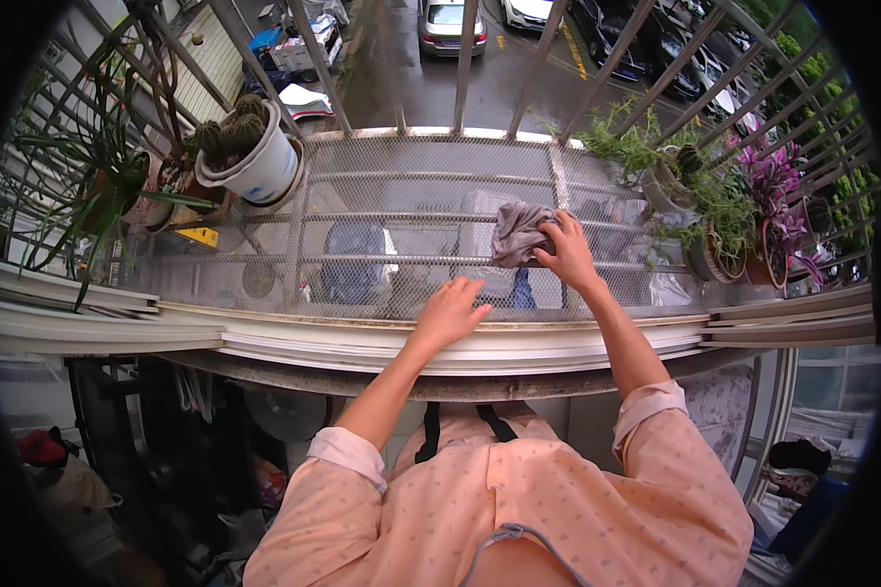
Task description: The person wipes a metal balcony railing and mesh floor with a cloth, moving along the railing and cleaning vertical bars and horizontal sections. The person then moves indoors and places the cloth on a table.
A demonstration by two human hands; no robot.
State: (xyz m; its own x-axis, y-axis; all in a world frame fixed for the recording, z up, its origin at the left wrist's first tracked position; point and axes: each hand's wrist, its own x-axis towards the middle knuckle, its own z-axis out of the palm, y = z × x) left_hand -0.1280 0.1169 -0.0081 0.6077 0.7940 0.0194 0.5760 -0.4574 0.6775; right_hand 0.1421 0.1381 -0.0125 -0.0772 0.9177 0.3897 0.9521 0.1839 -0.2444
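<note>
My right hand (569, 251) grips a crumpled grey-mauve cloth (521, 233) over the metal mesh floor (426, 198) of a barred window cage. The cloth lies on or just above the mesh; which, I cannot tell. To its left my left hand (451, 312) holds nothing, fingers apart and pointing forward, above the near part of the mesh by the white window track (455, 345). Both forearms reach out across the track and the sill.
Potted cacti (246, 161) and a long-leaved plant (106, 176) stand at the left. Potted green plants (719, 220) and a purple-leaved plant (771, 183) stand at the right. Upright metal bars (464, 73) close the far side, with parked cars below.
</note>
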